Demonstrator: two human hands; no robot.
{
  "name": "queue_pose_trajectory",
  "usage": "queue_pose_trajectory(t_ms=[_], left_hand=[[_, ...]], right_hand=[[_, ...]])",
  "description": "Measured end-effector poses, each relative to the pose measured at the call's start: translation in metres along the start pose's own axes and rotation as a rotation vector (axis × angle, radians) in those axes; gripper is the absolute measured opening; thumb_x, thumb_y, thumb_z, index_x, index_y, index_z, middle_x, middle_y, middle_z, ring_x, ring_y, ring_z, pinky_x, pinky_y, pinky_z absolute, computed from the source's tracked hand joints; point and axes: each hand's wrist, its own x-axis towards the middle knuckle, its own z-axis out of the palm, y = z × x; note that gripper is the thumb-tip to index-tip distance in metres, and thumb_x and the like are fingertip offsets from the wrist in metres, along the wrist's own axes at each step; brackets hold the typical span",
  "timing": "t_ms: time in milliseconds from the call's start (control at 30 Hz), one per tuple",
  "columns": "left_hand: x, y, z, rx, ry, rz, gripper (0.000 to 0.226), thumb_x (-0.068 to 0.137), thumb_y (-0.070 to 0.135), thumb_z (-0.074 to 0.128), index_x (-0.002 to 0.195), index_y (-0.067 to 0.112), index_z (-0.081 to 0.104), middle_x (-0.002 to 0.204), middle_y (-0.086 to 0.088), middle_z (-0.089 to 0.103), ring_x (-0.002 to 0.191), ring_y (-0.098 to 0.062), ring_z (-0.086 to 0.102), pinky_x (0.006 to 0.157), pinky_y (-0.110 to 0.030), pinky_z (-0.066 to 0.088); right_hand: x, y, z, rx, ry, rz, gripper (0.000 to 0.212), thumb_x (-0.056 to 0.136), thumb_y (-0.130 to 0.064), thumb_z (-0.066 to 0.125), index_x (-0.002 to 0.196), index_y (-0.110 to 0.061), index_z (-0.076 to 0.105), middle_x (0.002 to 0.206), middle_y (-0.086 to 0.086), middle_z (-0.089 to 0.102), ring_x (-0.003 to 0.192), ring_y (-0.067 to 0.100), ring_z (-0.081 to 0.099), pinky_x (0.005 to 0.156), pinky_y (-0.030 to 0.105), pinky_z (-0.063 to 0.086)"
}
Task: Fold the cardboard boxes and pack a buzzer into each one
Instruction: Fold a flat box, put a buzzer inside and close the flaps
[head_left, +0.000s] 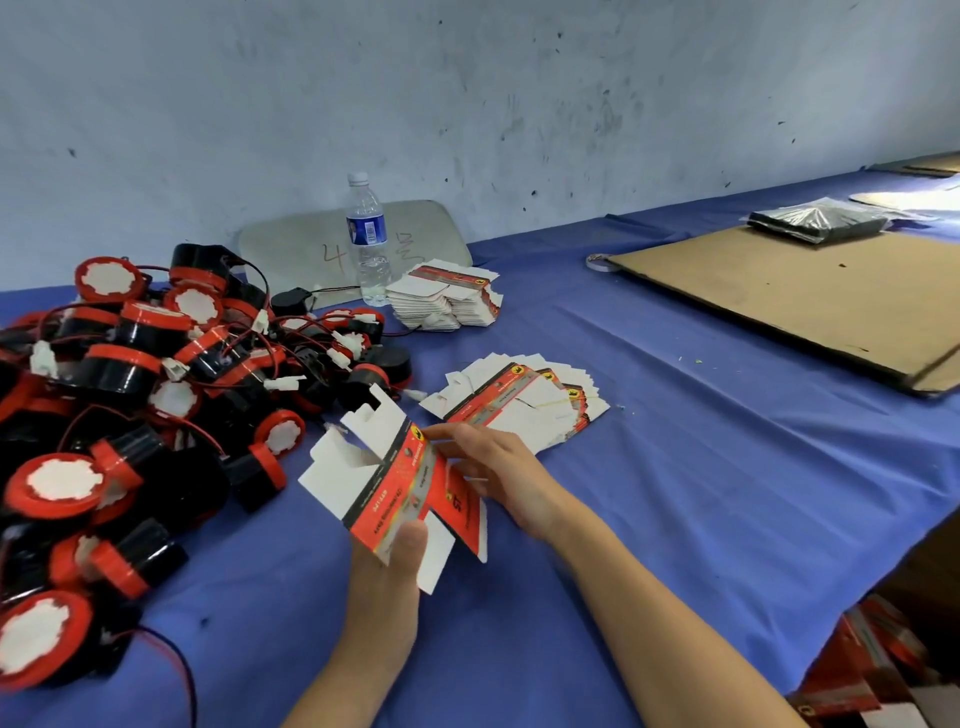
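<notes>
I hold one flat red-and-white cardboard box (384, 478) above the blue table with both hands. My left hand (389, 577) grips its near end, thumb on the printed side. My right hand (498, 473) pinches its right edge, which is partly bent up. A fanned stack of flat boxes (519, 402) lies just beyond my right hand. A second, neater stack of flat boxes (447, 299) sits farther back. A big pile of black-and-red buzzers (156, 395) with red and black wires covers the table's left side.
A water bottle (368, 239) stands in front of a grey panel (415, 228) at the wall. A large cardboard sheet (810, 301) with a dark plastic bag (818, 222) on it lies at the right. The blue tablecloth's edge (883, 571) drops off at the lower right.
</notes>
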Motion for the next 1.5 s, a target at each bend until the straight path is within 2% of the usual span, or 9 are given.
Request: queue_pose_trajectory(t_ms=[133, 200, 267, 367, 600, 700, 867, 1033, 1500], left_hand=[[0.007, 0.005, 0.004, 0.077, 0.021, 0.090, 0.111, 0.063, 0.061, 0.072, 0.149, 0.011, 0.023, 0.118, 0.018, 0.061, 0.098, 0.006, 0.062, 0.076, -0.010, 0.049], [0.013, 0.007, 0.004, 0.086, 0.058, 0.126, 0.128, 0.055, 0.063, 0.079, 0.152, 0.024, 0.005, 0.131, 0.031, 0.045, 0.108, 0.014, 0.054, 0.081, -0.008, 0.046], [0.017, 0.003, -0.001, 0.100, 0.093, 0.131, 0.126, 0.058, 0.053, 0.086, 0.151, 0.033, 0.002, 0.138, 0.038, 0.036, 0.120, 0.014, 0.047, 0.095, -0.017, 0.046], [0.018, -0.005, -0.008, 0.227, 0.127, 0.134, 0.115, 0.073, 0.008, 0.080, 0.145, 0.054, 0.003, 0.122, 0.055, 0.039, 0.115, 0.015, 0.050, 0.105, -0.041, 0.044], [0.014, 0.003, 0.002, 0.201, 0.155, 0.046, 0.097, 0.061, 0.053, 0.067, 0.131, 0.075, 0.003, 0.134, 0.027, 0.048, 0.120, 0.002, 0.052, 0.097, -0.024, 0.044], [0.011, 0.003, 0.003, 0.134, 0.094, 0.052, 0.093, 0.072, 0.051, 0.066, 0.138, 0.065, 0.002, 0.129, 0.017, 0.053, 0.110, 0.009, 0.055, 0.082, -0.005, 0.044], [0.009, 0.000, 0.008, 0.036, -0.076, 0.029, 0.121, 0.064, 0.043, 0.081, 0.149, 0.045, -0.004, 0.124, 0.045, 0.049, 0.117, 0.009, 0.054, 0.081, -0.008, 0.048], [0.010, 0.000, 0.005, 0.033, -0.118, -0.004, 0.113, 0.058, 0.044, 0.074, 0.143, 0.054, 0.000, 0.144, 0.033, 0.037, 0.123, 0.004, 0.051, 0.079, -0.010, 0.049], [0.004, 0.001, 0.004, 0.121, -0.126, 0.064, 0.096, 0.061, 0.049, 0.074, 0.134, 0.068, 0.015, 0.139, 0.036, 0.042, 0.126, -0.006, 0.052, 0.084, -0.015, 0.050]], right_hand=[[0.000, 0.002, -0.001, 0.127, -0.076, -0.011, 0.051, 0.069, -0.065, 0.059, 0.098, -0.026, 0.074, 0.103, -0.001, 0.072, 0.097, 0.013, 0.066, 0.085, 0.028, 0.049], [-0.003, 0.003, 0.003, 0.151, -0.188, 0.031, 0.076, 0.060, -0.073, 0.069, 0.109, -0.014, 0.071, 0.104, 0.004, 0.071, 0.096, 0.017, 0.066, 0.086, 0.030, 0.051], [-0.007, 0.003, 0.005, 0.170, -0.315, 0.121, 0.107, 0.044, -0.079, 0.075, 0.113, 0.001, 0.062, 0.097, 0.004, 0.071, 0.085, 0.016, 0.067, 0.079, 0.027, 0.053], [-0.013, -0.004, 0.001, 0.271, -0.375, 0.234, 0.095, 0.025, -0.077, 0.081, 0.094, -0.015, 0.059, 0.075, -0.008, 0.074, 0.065, 0.006, 0.069, 0.062, 0.018, 0.055], [-0.009, -0.002, -0.004, 0.630, -0.116, 0.345, 0.070, 0.058, -0.062, 0.067, 0.110, -0.017, 0.058, 0.088, 0.006, 0.076, 0.074, 0.020, 0.073, 0.062, 0.028, 0.059], [-0.008, -0.006, -0.001, 0.591, -0.043, 0.305, 0.066, 0.057, -0.060, 0.065, 0.111, -0.023, 0.058, 0.088, 0.004, 0.075, 0.075, 0.019, 0.073, 0.068, 0.032, 0.060], [-0.014, -0.011, 0.003, 0.424, -0.038, 0.159, 0.058, 0.073, -0.052, 0.066, 0.126, -0.039, 0.047, 0.093, -0.006, 0.075, 0.084, 0.014, 0.073, 0.067, 0.028, 0.058], [-0.020, -0.020, 0.016, 0.250, -0.044, -0.038, 0.030, 0.083, -0.042, 0.057, 0.100, -0.066, 0.061, 0.103, -0.019, 0.071, 0.099, 0.009, 0.069, 0.079, 0.022, 0.054], [-0.020, -0.023, 0.009, 0.040, 0.060, -0.141, 0.021, 0.083, -0.048, 0.054, 0.082, -0.032, 0.067, 0.082, -0.007, 0.071, 0.080, 0.014, 0.070, 0.071, 0.023, 0.055]])
